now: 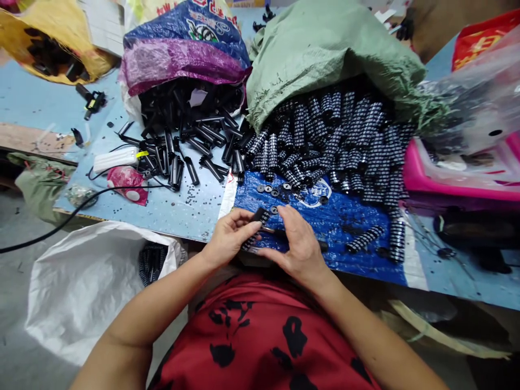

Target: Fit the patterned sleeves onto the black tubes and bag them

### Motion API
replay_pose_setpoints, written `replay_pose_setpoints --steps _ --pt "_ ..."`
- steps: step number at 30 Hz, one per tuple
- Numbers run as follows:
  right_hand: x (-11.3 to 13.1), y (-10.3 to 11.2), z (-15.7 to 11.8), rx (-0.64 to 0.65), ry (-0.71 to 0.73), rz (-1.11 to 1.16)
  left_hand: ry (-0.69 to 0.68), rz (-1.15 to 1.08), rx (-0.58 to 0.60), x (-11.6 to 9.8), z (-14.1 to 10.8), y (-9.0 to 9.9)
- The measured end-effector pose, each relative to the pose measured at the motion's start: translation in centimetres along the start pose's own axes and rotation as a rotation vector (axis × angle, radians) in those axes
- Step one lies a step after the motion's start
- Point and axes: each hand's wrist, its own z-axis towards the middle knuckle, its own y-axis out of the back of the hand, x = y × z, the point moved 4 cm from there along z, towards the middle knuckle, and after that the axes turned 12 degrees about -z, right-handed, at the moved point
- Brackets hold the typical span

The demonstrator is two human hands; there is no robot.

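Note:
My left hand (233, 233) is closed on a small cylindrical roller with a black-and-white checked pattern (263, 215), pinched between thumb and fingers at the table's front edge. Just to its right, my right hand (299, 244) has thumb and forefinger spread apart. Between the hands shows a thin metal shaft (267, 230) with a dark part running behind my right palm; whether that hand touches it is hidden. Several round black discs (268, 189) lie on the blue sheet (345, 216) beyond my fingers. A loose checked roller (365, 239) lies to the right.
A green sack (325, 49) spills a heap of checked rollers (337, 141). Left of it, black tubular parts (199, 146) spill from a purple-and-blue bag (182, 54). A white sack (81, 287) hangs below the table edge. A pink bin (455, 184) stands right; a black cable (81, 208) crosses left.

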Motion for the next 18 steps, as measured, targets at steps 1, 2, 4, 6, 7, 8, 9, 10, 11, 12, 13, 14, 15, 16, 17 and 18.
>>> replay_pose_setpoints --steps 1,2,4,6,7,8,9,10,11,12,13,14,15,16,17,18 --pt "-0.3 -0.4 -0.2 0.046 -0.009 -0.065 -0.1 0.082 -0.021 -0.6 0.1 0.9" --pt "-0.7 -0.6 -0.5 0.092 -0.014 -0.124 -0.21 0.172 -0.05 -1.3 0.2 1.9" --pt "-1.3 -0.7 -0.9 0.134 -0.03 -0.181 -0.387 0.378 -0.102 -2.5 0.4 3.6" --pt "-1.8 0.0 -1.0 0.072 -0.074 -0.17 -0.454 0.617 -0.106 -3.2 0.8 4.6" --pt "-2.0 0.5 -0.9 0.023 -0.09 -0.145 -0.44 0.74 -0.083 -3.3 1.1 4.8" --pt "-2.1 1.0 -0.8 -0.022 -0.1 -0.108 -0.406 0.856 -0.054 -3.3 1.5 4.8" --pt "-2.1 1.5 -0.6 -0.061 -0.101 -0.072 -0.358 0.959 -0.02 -3.3 1.8 4.8" --pt "-2.1 1.9 -0.5 -0.095 -0.098 -0.042 -0.302 1.043 0.015 -3.3 2.2 4.7" --pt "-2.0 2.2 -0.3 -0.125 -0.091 -0.023 -0.242 1.104 0.046 -3.3 2.6 4.6" --pt "-1.9 2.4 -0.2 -0.158 -0.085 -0.019 -0.182 1.141 0.073 -3.3 3.0 4.5" --pt "-1.8 2.6 -0.2 -0.181 -0.074 -0.033 -0.124 1.154 0.097 -3.3 3.3 4.5" --pt "-1.6 2.5 -0.1 -0.172 -0.055 -0.063 -0.069 1.148 0.122 -3.4 3.7 4.5" --pt "-1.4 2.2 -0.1 -0.135 -0.032 -0.1 -0.023 1.129 0.143 -3.4 4.0 4.5" --pt "-1.2 1.9 0.0 -0.076 -0.006 -0.142 0.009 1.102 0.16 -3.5 4.3 4.5" --pt "-1.0 1.6 0.1 -0.013 0.019 -0.178 0.031 1.078 0.18 -3.6 4.7 4.5" --pt "-0.8 1.5 0.2 0.031 0.039 -0.196 0.042 1.057 0.199 -3.8 5.0 4.5"
